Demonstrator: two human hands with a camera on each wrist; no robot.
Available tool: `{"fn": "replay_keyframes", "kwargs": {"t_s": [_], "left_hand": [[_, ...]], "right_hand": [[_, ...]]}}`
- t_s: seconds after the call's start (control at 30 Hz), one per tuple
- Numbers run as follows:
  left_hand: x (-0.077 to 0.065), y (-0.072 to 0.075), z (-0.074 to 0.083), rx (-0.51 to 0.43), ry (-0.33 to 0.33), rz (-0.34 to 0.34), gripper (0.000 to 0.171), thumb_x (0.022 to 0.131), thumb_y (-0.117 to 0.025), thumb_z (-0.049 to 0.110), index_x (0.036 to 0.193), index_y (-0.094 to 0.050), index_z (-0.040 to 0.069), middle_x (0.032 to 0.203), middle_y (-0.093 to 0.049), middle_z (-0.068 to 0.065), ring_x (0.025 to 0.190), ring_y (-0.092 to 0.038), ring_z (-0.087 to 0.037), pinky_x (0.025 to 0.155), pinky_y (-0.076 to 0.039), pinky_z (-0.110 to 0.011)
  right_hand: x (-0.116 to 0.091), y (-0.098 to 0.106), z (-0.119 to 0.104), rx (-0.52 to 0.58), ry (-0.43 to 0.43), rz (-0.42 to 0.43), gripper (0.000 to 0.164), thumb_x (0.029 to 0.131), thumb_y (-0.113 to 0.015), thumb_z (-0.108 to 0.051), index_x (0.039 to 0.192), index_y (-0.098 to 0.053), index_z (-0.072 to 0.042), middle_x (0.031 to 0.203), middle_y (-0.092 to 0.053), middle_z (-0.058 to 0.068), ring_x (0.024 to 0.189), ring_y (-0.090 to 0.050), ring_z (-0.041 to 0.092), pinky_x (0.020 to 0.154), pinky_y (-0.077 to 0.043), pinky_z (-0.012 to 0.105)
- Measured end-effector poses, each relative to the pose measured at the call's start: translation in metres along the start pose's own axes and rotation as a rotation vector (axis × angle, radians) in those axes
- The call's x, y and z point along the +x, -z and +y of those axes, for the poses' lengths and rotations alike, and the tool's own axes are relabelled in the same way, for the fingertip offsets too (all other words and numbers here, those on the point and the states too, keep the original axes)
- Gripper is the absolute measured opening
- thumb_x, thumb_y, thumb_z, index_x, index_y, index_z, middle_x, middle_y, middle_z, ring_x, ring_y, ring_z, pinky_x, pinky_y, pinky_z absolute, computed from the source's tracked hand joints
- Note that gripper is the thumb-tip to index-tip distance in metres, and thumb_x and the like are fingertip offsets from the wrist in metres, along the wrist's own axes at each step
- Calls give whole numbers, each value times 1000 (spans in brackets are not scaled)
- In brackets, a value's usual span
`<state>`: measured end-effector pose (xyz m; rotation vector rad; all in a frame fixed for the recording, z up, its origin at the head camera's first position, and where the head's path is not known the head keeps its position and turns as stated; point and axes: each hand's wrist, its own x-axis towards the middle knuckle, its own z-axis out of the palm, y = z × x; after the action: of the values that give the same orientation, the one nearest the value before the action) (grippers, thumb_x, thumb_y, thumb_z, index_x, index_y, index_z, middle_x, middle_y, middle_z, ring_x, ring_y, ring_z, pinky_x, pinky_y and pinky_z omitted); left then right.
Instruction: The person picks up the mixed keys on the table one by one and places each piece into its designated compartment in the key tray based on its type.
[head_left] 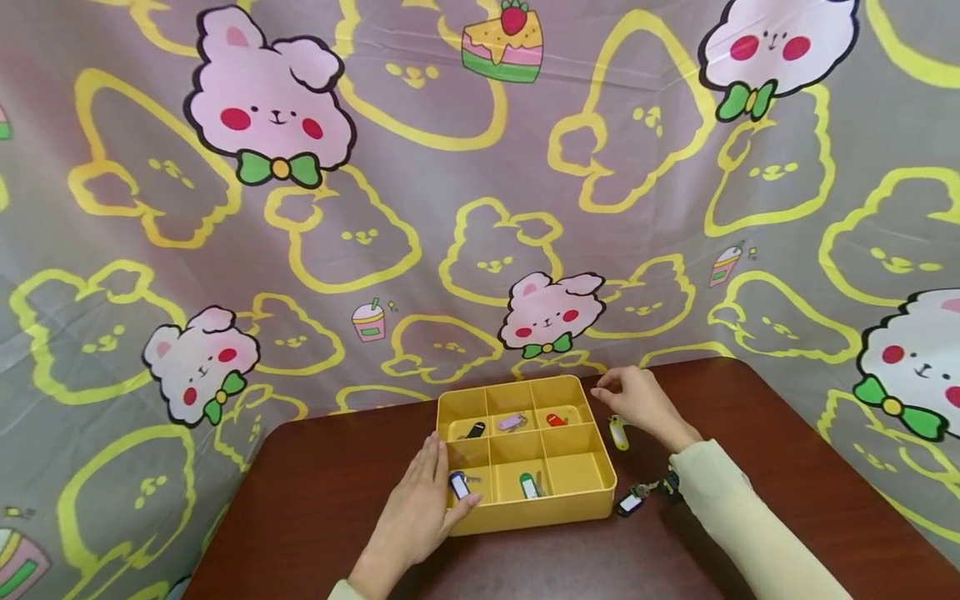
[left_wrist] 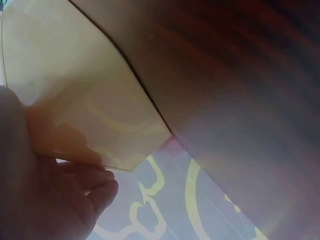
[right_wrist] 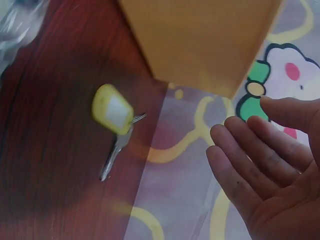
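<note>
A yellow sectioned box stands on the table, with tagged keys in several compartments. My left hand rests against its left front corner, fingers stretched along the left side and thumb over the front edge. In the left wrist view the box wall lies beside that hand's fingers. Off the box's right side, my right hand hovers with nothing in it, fingers loosely bent. A key with a yellow tag lies on the table just below it; the right wrist view shows this yellow tag apart from the fingers.
In the box lie a black tag, a lilac tag, a red tag, a blue tag and a green tag. A dark-tagged key lies right of the box. Patterned cloth hangs behind the table.
</note>
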<state>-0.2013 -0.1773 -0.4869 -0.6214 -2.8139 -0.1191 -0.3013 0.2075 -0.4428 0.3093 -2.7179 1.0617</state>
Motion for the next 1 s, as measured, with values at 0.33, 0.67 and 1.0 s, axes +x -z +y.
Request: {"fn": "replay_keyframes", "kwargs": {"t_s": [0.33, 0.67, 1.0], "left_hand": [[0, 2, 1, -4, 14, -19, 89, 105, -48, 63, 155, -41, -11, 167, -31, -32, 158, -35, -41, 128, -35, -50], [0, 2, 1, -1, 13, -22, 90, 106, -47, 63, 156, -40, -11, 168, -30, -31, 158, -33, -40, 128, -35, -50], [2, 0, 1, -16, 20, -28, 89, 106, -48, 62, 156, -38, -11, 169, -28, -31, 159, -32, -40, 129, -34, -49]], "right_hand": [[-1, -8, 7, -137, 43, -33, 21, 97, -74, -18, 106, -76, 1, 98, -79, 14, 74, -70, 14, 66, -60, 33], [-7, -13, 24, -228, 76, -47, 31, 94, -78, -19, 116, -73, 4, 110, -78, 20, 99, -75, 33, 86, -62, 52], [-12, -19, 37, -271, 57, -107, 37, 94, -78, -18, 122, -70, 5, 116, -76, 22, 99, -73, 31, 86, -62, 51]]}}
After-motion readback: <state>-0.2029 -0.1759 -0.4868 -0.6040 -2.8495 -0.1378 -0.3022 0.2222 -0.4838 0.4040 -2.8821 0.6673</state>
